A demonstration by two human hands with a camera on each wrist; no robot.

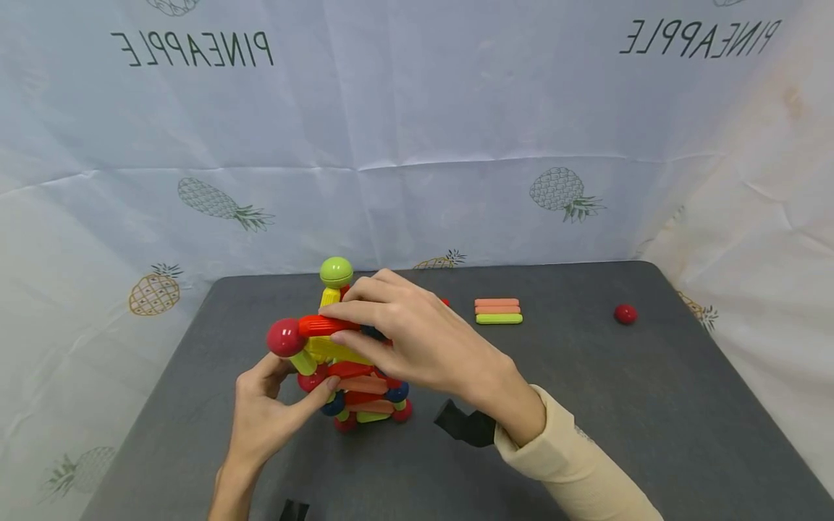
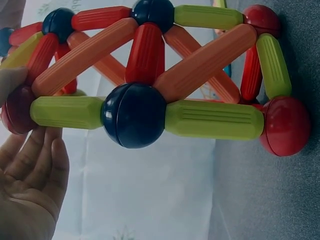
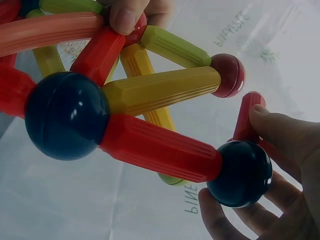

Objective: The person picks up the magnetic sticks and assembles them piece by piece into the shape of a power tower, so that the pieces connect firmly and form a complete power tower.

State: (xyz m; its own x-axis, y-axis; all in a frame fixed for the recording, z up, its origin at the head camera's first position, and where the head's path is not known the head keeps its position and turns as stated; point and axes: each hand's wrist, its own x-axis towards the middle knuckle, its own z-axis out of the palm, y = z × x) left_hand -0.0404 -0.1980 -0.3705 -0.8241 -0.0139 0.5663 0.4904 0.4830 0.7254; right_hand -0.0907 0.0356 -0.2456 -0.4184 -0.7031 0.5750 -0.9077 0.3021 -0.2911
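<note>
A tower of magnetic building rods and balls (image 1: 365, 387) rises from the dark table. My left hand (image 1: 270, 412) grips it at a red ball (image 1: 312, 379) partway up, thumb in front. Higher up, my right hand (image 1: 417, 336) pinches a red rod (image 1: 319, 325) between thumb and fingers. The rod's left end meets a top red ball (image 1: 284, 338) in the head view. In the right wrist view its other end sits on a blue ball (image 3: 240, 173), with my right fingers around that ball. Yellow rods (image 3: 165, 90) brace this upper section. A green ball (image 1: 336, 272) tops the back.
Two salmon rods and a green rod (image 1: 499, 318) lie side by side behind my right hand. A loose red ball (image 1: 626, 314) rests farther right. A black piece (image 1: 465, 423) shows by my right wrist. A pineapple-print cloth (image 1: 391, 130) hangs behind the table (image 1: 619, 405).
</note>
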